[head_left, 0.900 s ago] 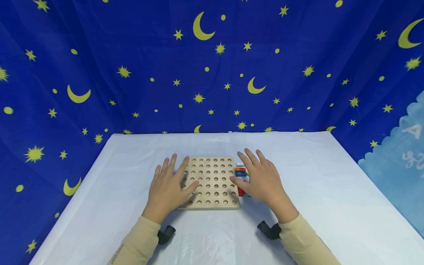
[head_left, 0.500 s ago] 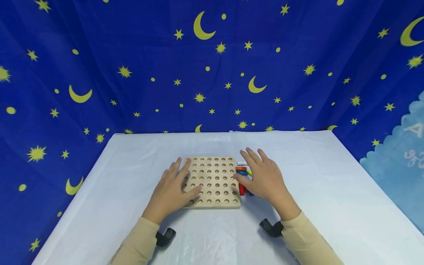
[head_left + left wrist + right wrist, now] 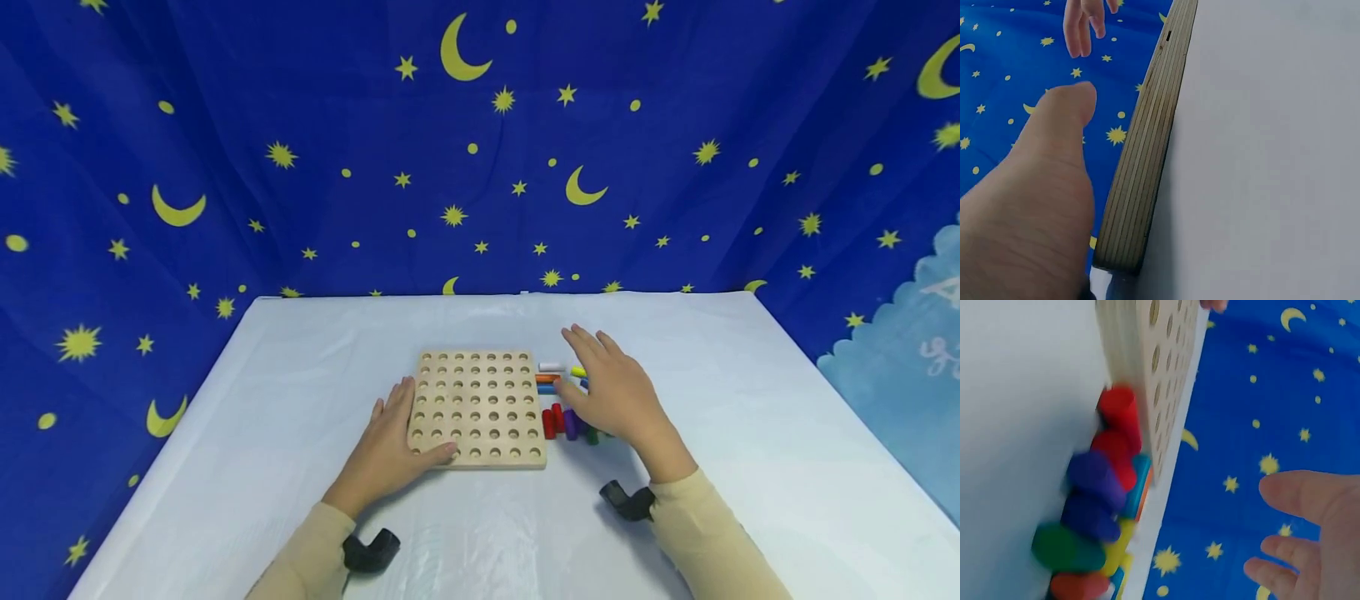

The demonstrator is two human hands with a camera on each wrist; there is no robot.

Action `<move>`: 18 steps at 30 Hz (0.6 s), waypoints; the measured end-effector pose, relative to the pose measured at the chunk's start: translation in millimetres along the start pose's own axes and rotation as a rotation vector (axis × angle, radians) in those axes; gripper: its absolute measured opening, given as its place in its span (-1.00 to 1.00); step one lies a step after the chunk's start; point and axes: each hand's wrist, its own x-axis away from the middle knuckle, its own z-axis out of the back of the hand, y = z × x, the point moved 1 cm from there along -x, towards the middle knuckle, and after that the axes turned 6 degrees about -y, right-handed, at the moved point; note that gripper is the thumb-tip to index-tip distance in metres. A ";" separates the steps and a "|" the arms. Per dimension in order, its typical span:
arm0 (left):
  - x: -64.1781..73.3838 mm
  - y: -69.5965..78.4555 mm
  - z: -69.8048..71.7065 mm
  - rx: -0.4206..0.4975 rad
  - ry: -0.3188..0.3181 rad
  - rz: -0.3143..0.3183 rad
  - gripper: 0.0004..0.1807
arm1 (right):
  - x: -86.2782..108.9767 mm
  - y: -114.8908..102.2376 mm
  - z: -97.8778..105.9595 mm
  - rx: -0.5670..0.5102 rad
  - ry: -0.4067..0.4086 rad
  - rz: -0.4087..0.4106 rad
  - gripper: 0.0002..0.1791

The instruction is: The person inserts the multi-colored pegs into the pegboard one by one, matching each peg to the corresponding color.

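A pale wooden pegboard with rows of round holes lies flat on the table. My left hand is at its left side, fingers extended along the edge and thumb over the front left corner. In the left wrist view the thumb stands apart from the board's layered side. My right hand hovers right of the board with spread fingers and holds nothing. Beneath and beside it lie coloured pegs: red, purple, orange, white and yellow. A green peg shows in the right wrist view.
The white-covered table reaches back to a blue curtain with yellow moons and stars. A black curved piece sits at each wrist, left and right. A light blue panel stands at the right.
My left hand has drawn back from over the board to its left edge. The right hand has shifted right, off the board's edge, uncovering more pegs.
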 end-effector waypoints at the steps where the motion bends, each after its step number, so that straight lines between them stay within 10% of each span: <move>1: 0.2 -0.7 -0.8 -0.002 -0.008 0.010 0.44 | -1.6 4.4 0.3 -0.013 -0.010 0.000 -0.19; 18: 0.2 -1.5 -10.0 -0.090 -0.040 0.008 0.65 | -40.4 62.6 -13.2 -0.093 -0.255 -0.071 -0.47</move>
